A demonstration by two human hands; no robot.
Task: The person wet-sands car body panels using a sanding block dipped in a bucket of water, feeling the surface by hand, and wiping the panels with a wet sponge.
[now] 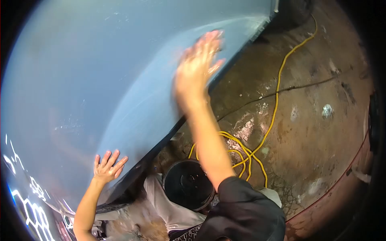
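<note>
A large, glossy blue-grey vehicle body panel (84, 80) fills the left and top, with a paler, duller band along its lower edge. On the pale band, my right hand (197, 68) lies with its fingers stretched out, slightly smeared by motion. A small dark patch shows by its fingertips, and I cannot make out whether it is a thing under them or shadow. My left hand (107, 168) rests on the panel near its lower left end, fingers spread, holding nothing visible.
A black bucket (188, 182) stands between my legs below the panel edge. A yellow hose or cord (277, 96) runs across the stained floor (309, 120) and coils beside the bucket. A thin dark cable (297, 86) crosses it. Bright hexagonal light reflections show at lower left.
</note>
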